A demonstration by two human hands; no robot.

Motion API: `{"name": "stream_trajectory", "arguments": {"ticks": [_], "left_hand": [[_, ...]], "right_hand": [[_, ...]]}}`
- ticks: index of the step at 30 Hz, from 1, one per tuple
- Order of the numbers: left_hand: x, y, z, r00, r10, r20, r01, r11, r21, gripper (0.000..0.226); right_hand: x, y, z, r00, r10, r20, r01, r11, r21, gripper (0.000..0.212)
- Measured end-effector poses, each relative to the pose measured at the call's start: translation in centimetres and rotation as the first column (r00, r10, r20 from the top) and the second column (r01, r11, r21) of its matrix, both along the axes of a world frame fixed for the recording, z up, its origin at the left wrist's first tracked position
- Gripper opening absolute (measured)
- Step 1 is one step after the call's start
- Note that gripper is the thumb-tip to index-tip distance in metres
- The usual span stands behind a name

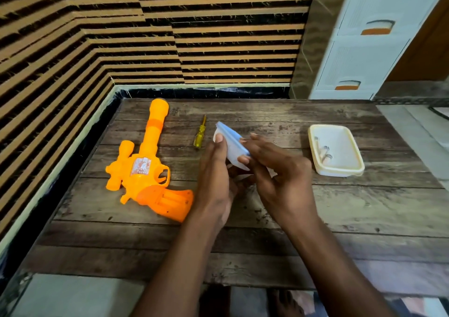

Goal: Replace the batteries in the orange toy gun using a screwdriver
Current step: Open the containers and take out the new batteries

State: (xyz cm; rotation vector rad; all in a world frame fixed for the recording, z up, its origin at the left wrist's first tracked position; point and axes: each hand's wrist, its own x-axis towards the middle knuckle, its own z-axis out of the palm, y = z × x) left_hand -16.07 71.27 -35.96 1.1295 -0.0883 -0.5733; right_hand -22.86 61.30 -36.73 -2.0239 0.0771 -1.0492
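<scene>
Toy gun (145,168) untouched on table (267,219) | L hand (216,178) + R hand (274,170) fingers pinching blue-lidded container (232,144)

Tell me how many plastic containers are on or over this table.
2. One small container with a blue lid is held between the left hand and right hand; one open cream container sits at the table's right.
</scene>
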Motion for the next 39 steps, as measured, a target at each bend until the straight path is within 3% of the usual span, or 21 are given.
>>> {"name": "stream_trajectory", "arguments": {"ticks": [6, 13, 15, 18, 20, 25, 31, 35, 39], "left_hand": [[0.5, 0.2, 0.5, 0.996, 0.080, 0.030, -0.078, 0.995, -0.063, 0.048], [0.8, 0.4, 0.4, 0.984, 0.076, 0.162, -0.082, 0.996, 0.032, 0.044], [0.8, 0.4, 0.5, 0.985, 0.072, 0.155, -0.078, 0.996, 0.037, 0.041], [0.8, 0.5, 0.9, 0.993, 0.062, 0.105, -0.065, 0.998, 0.027, 0.041], [1.0, 0.5, 1.1, 0.996, 0.046, 0.074, -0.047, 0.999, 0.020, 0.042], [0.9, 0.2, 1.6, 1.000, 0.001, 0.031, -0.001, 1.000, 0.003, 0.047], [0.7, -0.4, 1.7, 0.994, -0.078, 0.078, 0.075, 0.996, 0.048, 0.051], [0.7, -0.1, 1.3, 0.988, -0.154, 0.008, 0.153, 0.985, 0.082, 0.051], [0.1, -0.8, 1.2, 0.972, -0.212, -0.106, 0.215, 0.976, 0.024, 0.057]], "right_hand": [[0.3, 1.1, 0.3, 1.000, -0.016, 0.009, 0.015, 0.995, 0.100, 0.025], [0.4, 0.5, 0.3, 0.991, 0.125, -0.040, -0.090, 0.870, 0.484, 0.018], [0.3, 0.0, 0.4, 0.992, 0.114, -0.048, -0.084, 0.909, 0.408, 0.022], [-0.2, -1.0, 0.3, 0.997, 0.047, -0.064, -0.047, 0.999, 0.010, 0.033], [-0.3, -1.5, 0.1, 0.998, 0.046, -0.046, -0.052, 0.991, -0.120, 0.044], [-0.6, -2.4, 0.5, 0.997, 0.070, -0.046, -0.076, 0.985, -0.152, 0.058], [-1.7, -4.4, 1.5, 0.993, 0.058, -0.099, -0.073, 0.985, -0.154, 0.062], [-2.4, -5.2, 1.6, 0.992, -0.119, -0.030, 0.111, 0.972, -0.208, 0.053], [-2.3, -4.7, 1.2, 0.975, -0.219, 0.031, 0.220, 0.941, -0.258, 0.029]]}}
